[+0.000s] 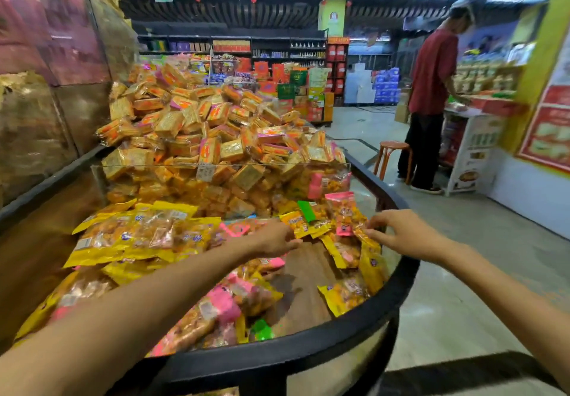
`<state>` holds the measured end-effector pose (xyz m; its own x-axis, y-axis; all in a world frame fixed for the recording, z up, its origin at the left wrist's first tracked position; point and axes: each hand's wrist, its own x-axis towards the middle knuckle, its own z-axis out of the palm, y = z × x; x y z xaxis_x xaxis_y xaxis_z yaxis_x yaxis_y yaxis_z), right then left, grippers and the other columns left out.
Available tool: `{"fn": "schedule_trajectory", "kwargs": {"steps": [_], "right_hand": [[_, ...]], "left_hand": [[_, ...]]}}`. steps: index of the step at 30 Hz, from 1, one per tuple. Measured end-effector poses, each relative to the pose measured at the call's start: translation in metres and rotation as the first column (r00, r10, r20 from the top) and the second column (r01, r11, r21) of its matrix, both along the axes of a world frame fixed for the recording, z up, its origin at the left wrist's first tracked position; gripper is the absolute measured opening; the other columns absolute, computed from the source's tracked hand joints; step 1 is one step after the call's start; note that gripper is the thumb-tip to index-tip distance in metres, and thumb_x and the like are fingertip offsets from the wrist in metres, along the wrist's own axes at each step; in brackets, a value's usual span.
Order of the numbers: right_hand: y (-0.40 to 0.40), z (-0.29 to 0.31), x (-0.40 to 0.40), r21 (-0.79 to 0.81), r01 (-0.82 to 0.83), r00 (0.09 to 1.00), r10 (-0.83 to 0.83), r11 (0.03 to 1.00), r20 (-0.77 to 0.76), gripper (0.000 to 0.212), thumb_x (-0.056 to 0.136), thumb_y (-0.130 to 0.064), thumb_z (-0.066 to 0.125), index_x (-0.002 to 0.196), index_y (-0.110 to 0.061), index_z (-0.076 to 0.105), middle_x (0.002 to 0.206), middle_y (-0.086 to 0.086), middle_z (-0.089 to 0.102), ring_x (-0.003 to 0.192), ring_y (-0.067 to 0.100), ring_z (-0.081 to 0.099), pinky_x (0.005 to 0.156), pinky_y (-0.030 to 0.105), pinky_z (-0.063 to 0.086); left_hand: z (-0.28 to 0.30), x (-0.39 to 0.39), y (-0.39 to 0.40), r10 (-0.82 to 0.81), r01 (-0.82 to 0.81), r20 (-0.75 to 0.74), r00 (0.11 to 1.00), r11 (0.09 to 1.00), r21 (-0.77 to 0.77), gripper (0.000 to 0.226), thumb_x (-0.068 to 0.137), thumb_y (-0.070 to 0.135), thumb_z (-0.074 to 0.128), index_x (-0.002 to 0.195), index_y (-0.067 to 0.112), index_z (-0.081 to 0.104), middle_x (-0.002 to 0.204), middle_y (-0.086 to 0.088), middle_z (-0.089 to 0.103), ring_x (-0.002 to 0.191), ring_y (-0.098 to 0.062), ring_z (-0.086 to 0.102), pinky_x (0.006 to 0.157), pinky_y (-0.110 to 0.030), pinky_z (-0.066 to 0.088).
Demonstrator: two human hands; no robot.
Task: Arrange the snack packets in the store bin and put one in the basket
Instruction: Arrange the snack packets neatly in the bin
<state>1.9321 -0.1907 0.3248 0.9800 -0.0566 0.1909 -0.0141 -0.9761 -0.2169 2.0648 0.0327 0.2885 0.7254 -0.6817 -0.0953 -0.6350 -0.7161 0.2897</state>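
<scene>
Your left hand (274, 238) fingers look loosely curled, grip unclear; right hand (401, 232) pinches a yellow packet (365, 237) at bin (339, 331) far edge. Arranging approx. half done; basket not in view.

Yellow, pink and green snack packets (138, 235) fill a black-rimmed bin (308, 349). A bystander's shirt (431, 72) is dark red.

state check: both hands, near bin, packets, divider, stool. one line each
left hand: over the bin's middle, fingers curled, grip unclear
right hand: fingertips on a yellow packet
bin: part filled, wooden floor bare in the middle
neat yellow packets: lined up, flat
clear divider: upright
stool: upright, unoccupied
</scene>
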Motion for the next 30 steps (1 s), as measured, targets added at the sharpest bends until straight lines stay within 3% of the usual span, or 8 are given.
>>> {"fn": "schedule_trajectory", "kwargs": {"steps": [3, 6, 8, 12, 16, 19, 22, 30], "right_hand": [[-0.005, -0.006, -0.001, 0.040, 0.001, 0.999, -0.002, 0.999, 0.045, 0.025, 0.094, -0.033, 0.057, 0.105, -0.014, 0.070, 0.104, -0.001, 0.069, 0.095, 0.013, 0.061, 0.080, 0.024, 0.044], [-0.008, -0.009, 0.001, 0.053, -0.038, 0.998, 0.035, 0.998, 0.058, 0.026, 0.095, -0.033, 0.056, 0.108, -0.015, 0.069, 0.108, -0.002, 0.068, 0.094, 0.008, 0.057, 0.077, 0.018, 0.037], [-0.010, -0.010, 0.001, 0.067, -0.059, 0.997, 0.056, 0.996, 0.050, 0.027, 0.095, -0.033, 0.055, 0.111, -0.015, 0.067, 0.109, -0.004, 0.066, 0.091, 0.003, 0.053, 0.078, 0.017, 0.037], [-0.010, -0.011, 0.002, 0.060, -0.065, 0.996, 0.062, 0.996, 0.057, 0.027, 0.095, -0.033, 0.054, 0.113, -0.017, 0.066, 0.111, -0.005, 0.065, 0.091, 0.001, 0.051, 0.079, 0.016, 0.038], [-0.008, -0.008, 0.003, 0.040, -0.086, 0.995, 0.083, 0.996, 0.062, 0.025, 0.095, -0.031, 0.056, 0.111, -0.016, 0.067, 0.110, -0.004, 0.066, 0.091, 0.001, 0.052, 0.076, 0.012, 0.038], [-0.004, -0.003, 0.004, 0.022, -0.087, 0.994, 0.086, 0.996, 0.066, 0.024, 0.094, -0.030, 0.056, 0.110, -0.016, 0.067, 0.109, -0.004, 0.066, 0.091, 0.003, 0.053, 0.078, 0.014, 0.040], [-0.001, 0.000, 0.004, 0.013, -0.078, 0.994, 0.077, 0.997, 0.072, 0.025, 0.094, -0.031, 0.056, 0.112, -0.016, 0.067, 0.109, -0.004, 0.066, 0.090, 0.004, 0.054, 0.075, 0.013, 0.040], [0.005, 0.006, 0.000, -0.010, -0.041, 0.997, 0.041, 0.999, 0.061, 0.024, 0.095, -0.027, 0.056, 0.113, -0.014, 0.066, 0.110, -0.001, 0.066, 0.097, 0.009, 0.058, 0.080, 0.019, 0.043]], "left_hand": [[-0.017, -0.021, -0.049, -0.129, 0.141, -0.136, 0.982, 0.987, 0.080, 0.039, 0.101, 0.032, 0.041, 0.092, -0.003, 0.057, 0.093, -0.022, 0.057, 0.081, -0.025, 0.050, 0.063, -0.031, 0.029], [-0.035, -0.034, -0.073, -0.162, 0.192, -0.257, 0.953, 0.977, 0.093, 0.050, 0.100, 0.035, 0.043, 0.112, -0.012, 0.055, 0.116, -0.031, 0.057, 0.103, -0.041, 0.054, 0.078, -0.039, 0.039], [-0.048, -0.036, -0.079, -0.140, 0.177, -0.322, 0.936, 0.980, 0.088, 0.056, 0.097, 0.041, 0.048, 0.109, -0.012, 0.056, 0.095, -0.028, 0.058, 0.088, -0.042, 0.054, 0.065, -0.035, 0.038], [-0.064, -0.035, -0.081, -0.084, 0.100, -0.387, 0.918, 0.995, 0.021, 0.050, 0.092, 0.041, 0.057, 0.095, -0.010, 0.060, 0.064, 0.001, 0.040, 0.058, -0.012, 0.038, 0.051, -0.024, 0.029], [-0.068, -0.035, -0.076, -0.018, 0.006, -0.538, 0.843, 1.000, -0.025, 0.071, 0.075, 0.048, 0.074, 0.114, -0.009, 0.055, 0.109, -0.024, 0.059, 0.098, -0.035, 0.058, 0.085, -0.046, 0.048], [-0.067, -0.034, -0.074, 0.002, -0.051, -0.631, 0.776, 0.997, -0.059, 0.055, 0.074, 0.037, 0.079, 0.101, -0.007, 0.060, 0.104, -0.029, 0.059, 0.097, -0.037, 0.056, 0.088, -0.053, 0.043], [-0.063, -0.039, -0.075, 0.046, -0.099, -0.704, 0.709, 0.994, -0.035, 0.096, 0.066, 0.039, 0.084, 0.134, -0.010, 0.039, 0.139, -0.031, 0.041, 0.129, -0.045, 0.038, 0.108, -0.051, 0.032], [-0.051, -0.042, -0.068, 0.112, -0.190, -0.731, 0.673, 0.982, -0.024, 0.068, 0.078, 0.018, 0.077, 0.134, -0.001, 0.044, 0.141, -0.018, 0.046, 0.129, -0.033, 0.045, 0.101, -0.041, 0.045]]}}
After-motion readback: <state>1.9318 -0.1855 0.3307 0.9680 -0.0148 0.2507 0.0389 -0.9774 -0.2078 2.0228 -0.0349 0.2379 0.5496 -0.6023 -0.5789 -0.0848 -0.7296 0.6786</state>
